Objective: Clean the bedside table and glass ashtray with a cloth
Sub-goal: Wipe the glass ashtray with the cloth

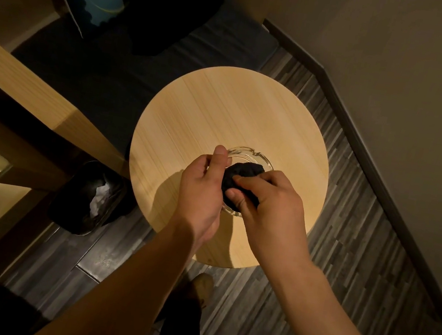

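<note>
A round light-wood bedside table [224, 104] fills the middle of the view. A clear glass ashtray [253, 157] is over its near half, tilted towards me. My left hand [203, 187] grips the ashtray's left rim, thumb on top. My right hand [268, 206] is closed on a bunched black cloth [242, 172] that is pressed into the ashtray's bowl. The near part of the ashtray is hidden behind both hands.
A black bin [87, 198] with white paper inside stands on the dark plank floor left of the table. A wooden cabinet edge [24, 84] runs along the left. A dark bench [229, 32] lies behind the table, and a wall with a dark skirting board [362, 143] rises on the right.
</note>
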A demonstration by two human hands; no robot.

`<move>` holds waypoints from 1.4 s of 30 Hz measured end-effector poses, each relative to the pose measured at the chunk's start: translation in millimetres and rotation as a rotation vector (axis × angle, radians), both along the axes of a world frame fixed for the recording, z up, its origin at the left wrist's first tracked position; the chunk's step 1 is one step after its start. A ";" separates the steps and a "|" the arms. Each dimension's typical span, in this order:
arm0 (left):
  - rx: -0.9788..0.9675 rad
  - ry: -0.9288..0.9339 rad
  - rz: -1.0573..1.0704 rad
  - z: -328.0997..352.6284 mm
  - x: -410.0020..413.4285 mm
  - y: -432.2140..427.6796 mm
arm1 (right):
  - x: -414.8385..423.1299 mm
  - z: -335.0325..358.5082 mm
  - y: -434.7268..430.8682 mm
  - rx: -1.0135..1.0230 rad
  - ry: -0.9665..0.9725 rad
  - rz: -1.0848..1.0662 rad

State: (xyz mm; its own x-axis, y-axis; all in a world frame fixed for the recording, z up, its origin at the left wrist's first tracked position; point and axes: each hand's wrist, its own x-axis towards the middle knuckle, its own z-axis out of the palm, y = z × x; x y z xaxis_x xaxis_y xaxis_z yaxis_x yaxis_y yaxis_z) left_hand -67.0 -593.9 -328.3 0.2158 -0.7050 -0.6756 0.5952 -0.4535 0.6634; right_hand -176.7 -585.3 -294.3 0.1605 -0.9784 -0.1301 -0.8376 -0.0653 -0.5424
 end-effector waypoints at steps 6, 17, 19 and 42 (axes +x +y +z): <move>-0.010 -0.015 -0.094 -4.1 8.9 6.1 | -13.3 7.6 -12.2 0.306 -0.330 -0.052; 0.013 -0.044 -0.055 -3.1 61.5 12.6 | -30.6 -1.4 -3.8 0.002 -0.811 -0.488; 0.027 -0.044 -0.035 -5.9 68.5 15.6 | -29.0 -26.9 -0.6 -0.071 -0.532 -0.410; 0.001 0.057 0.047 0.7 90.6 44.4 | 32.7 -42.5 27.8 0.226 -0.664 -0.403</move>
State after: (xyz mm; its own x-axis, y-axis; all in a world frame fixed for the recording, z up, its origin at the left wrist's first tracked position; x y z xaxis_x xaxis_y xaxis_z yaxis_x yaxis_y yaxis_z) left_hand 23.6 -549.5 -327.5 0.2100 -0.6943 -0.6884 0.6525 -0.4249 0.6275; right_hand -144.0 -557.5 -336.8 -0.0855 -0.9391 -0.3328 -0.2718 0.3433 -0.8990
